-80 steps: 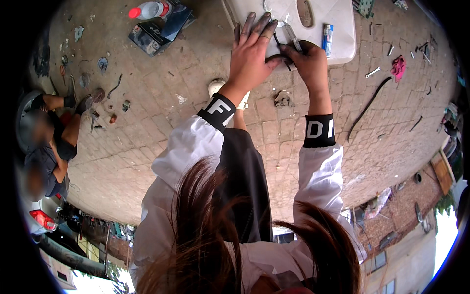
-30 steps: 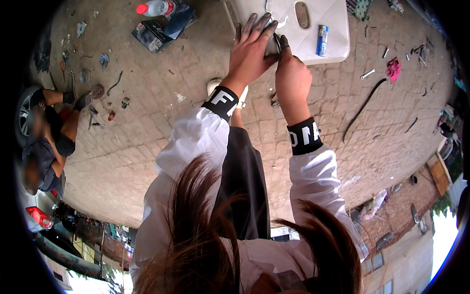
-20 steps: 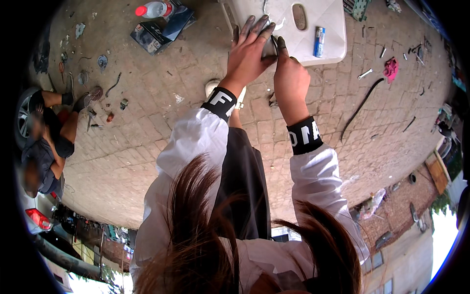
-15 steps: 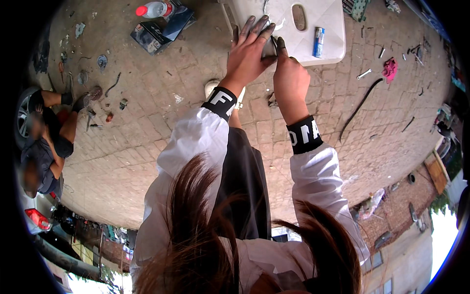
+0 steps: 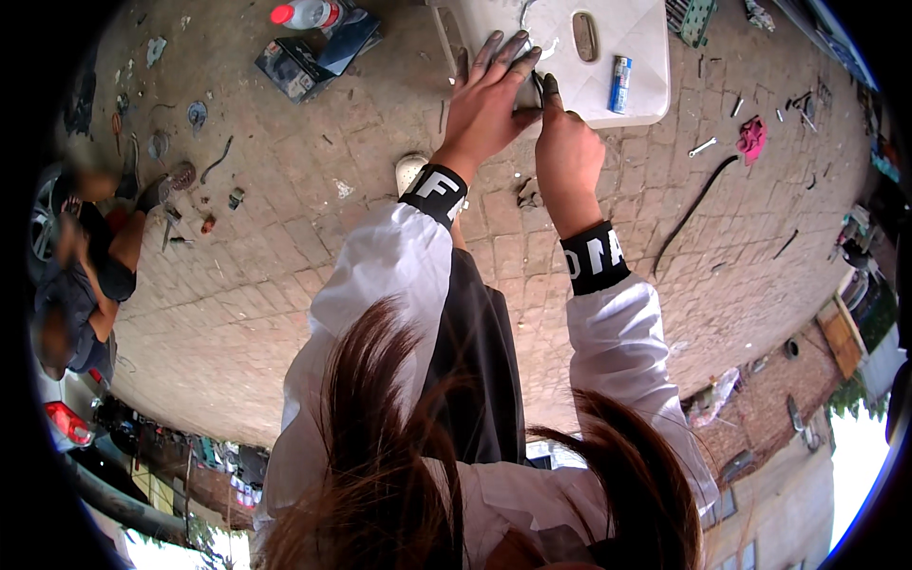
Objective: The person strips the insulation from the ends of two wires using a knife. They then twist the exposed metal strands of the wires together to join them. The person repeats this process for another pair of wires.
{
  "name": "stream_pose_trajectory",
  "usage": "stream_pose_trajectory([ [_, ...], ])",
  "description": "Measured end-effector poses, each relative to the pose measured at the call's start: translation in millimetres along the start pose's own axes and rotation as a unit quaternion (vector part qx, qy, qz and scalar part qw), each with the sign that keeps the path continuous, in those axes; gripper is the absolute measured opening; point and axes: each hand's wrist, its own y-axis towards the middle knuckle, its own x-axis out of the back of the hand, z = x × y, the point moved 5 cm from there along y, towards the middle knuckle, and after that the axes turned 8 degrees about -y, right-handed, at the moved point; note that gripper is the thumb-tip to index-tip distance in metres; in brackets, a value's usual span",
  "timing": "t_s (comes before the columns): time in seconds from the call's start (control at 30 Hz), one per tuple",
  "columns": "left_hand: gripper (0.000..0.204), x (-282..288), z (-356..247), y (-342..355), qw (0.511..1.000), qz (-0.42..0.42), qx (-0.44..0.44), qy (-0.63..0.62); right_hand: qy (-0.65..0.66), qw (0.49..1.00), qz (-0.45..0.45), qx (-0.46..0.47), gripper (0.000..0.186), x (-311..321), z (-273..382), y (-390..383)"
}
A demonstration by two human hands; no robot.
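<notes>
My left hand (image 5: pixel 480 119) lies with fingers spread and dirty-tipped on the white plastic stool (image 5: pixel 636 28), over a narrow pale piece near its edge. My right hand (image 5: pixel 565 152) is just right of it, its index finger extended along a thin dark strip (image 5: pixel 538 84) beside my left fingers, the other fingers curled; what they hold is hidden. A white thread-like piece (image 5: pixel 527 11) runs up from my left fingertips. A blue tube-shaped item (image 5: pixel 619 84) lies on the stool to the right.
A red-capped bottle (image 5: pixel 309 15) rests by dark boxes (image 5: pixel 290 66). A seated person (image 5: pixel 81 304) is at left beside a wheel. A spanner (image 5: pixel 703 147), pink cloth (image 5: pixel 750 142) and black hose (image 5: pixel 693 209) lie on the paving, among scattered parts at both sides.
Since the earliest frame, my right hand has turned, index now pointing forward, and the grey tool seen under it is mostly hidden. Lately both hands barely move; the seated person's near limbs shifted.
</notes>
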Motion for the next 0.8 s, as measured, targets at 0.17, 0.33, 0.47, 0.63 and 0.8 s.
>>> stream_pose_trajectory([
  [0.17, 0.072, 0, 0, 1, 1.000, 0.000, -0.004, 0.011, -0.017, 1.000, 0.016, 0.013, 0.046, 3, 1, 0],
  [0.33, 0.070, -1, 1, 1, 1.000, -0.007, -0.006, 0.005, -0.016, 1.000, 0.003, 0.024, 0.047, -1, 1, -2],
  [0.47, 0.069, -1, 2, 0, 1.000, -0.004, -0.003, 0.000, -0.027, 0.999, -0.009, 0.028, 0.048, -2, 0, -4],
  [0.63, 0.065, 4, 2, 2, 1.000, 0.008, -0.021, -0.007, 0.000, 0.999, -0.037, 0.033, 0.053, -20, -1, -5],
  [0.8, 0.041, 14, 4, 16, 0.996, 0.013, -0.077, 0.035, 0.045, 0.998, -0.020, 0.029, 0.057, -23, -2, -3],
])
